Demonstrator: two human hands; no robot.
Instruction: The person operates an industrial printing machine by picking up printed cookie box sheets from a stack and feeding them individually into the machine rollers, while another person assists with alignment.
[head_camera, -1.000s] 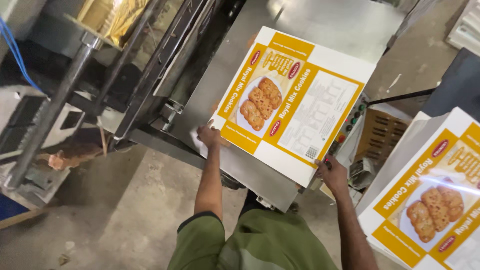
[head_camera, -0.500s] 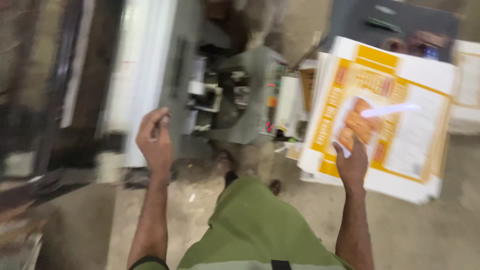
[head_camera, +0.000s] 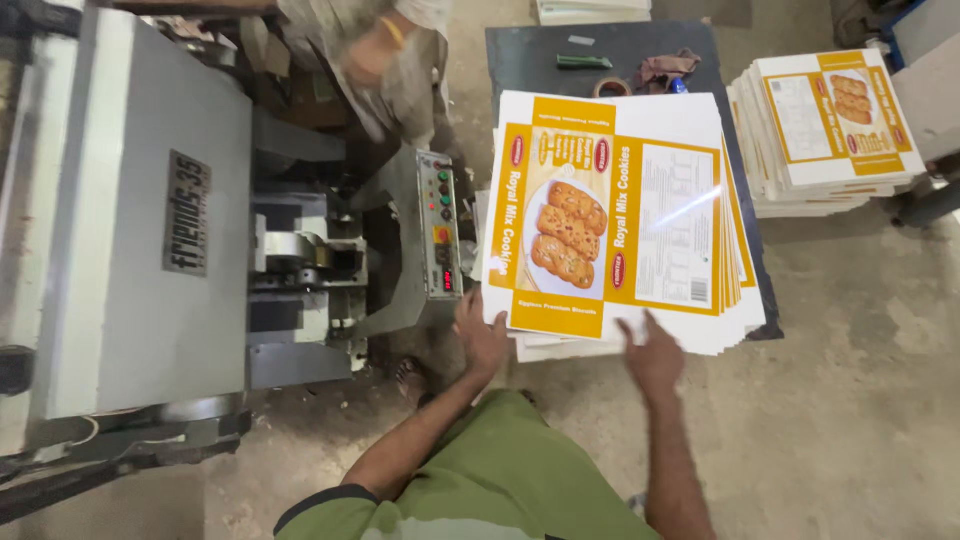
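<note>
Hands are meeting the near edge of a stack of flat, unfolded white-and-yellow printed cardboard carton sheets (head_camera: 615, 225) in the head view, the only view there is. The left hand (head_camera: 480, 335) is pressing at the stack's near left corner, fingers curled against the edge; whether it is pinching the top sheet or only steadying it is not something I can tell. The right hand (head_camera: 655, 355) is lying spread open, palm down, on the near right edge, gripping nothing. The stack is resting on a dark tabletop (head_camera: 620, 60), overhanging its front rim and fanning slightly on the right side.

To the left, a large grey metal machine (head_camera: 140, 210) is standing with its slanted control panel of coloured buttons (head_camera: 440, 235) just beside the stack. A second stack of the same printed sheets (head_camera: 825, 130) is sitting well apart at the upper right, on the concrete floor (head_camera: 850, 400) side. Another person in a pale blurred garment (head_camera: 385, 55) is working at the top, behind the machine.

Squaring these sheets well probably means pushing both near corners evenly, keeping palms flat so the glossy top sheet is not sliding off or creasing.
</note>
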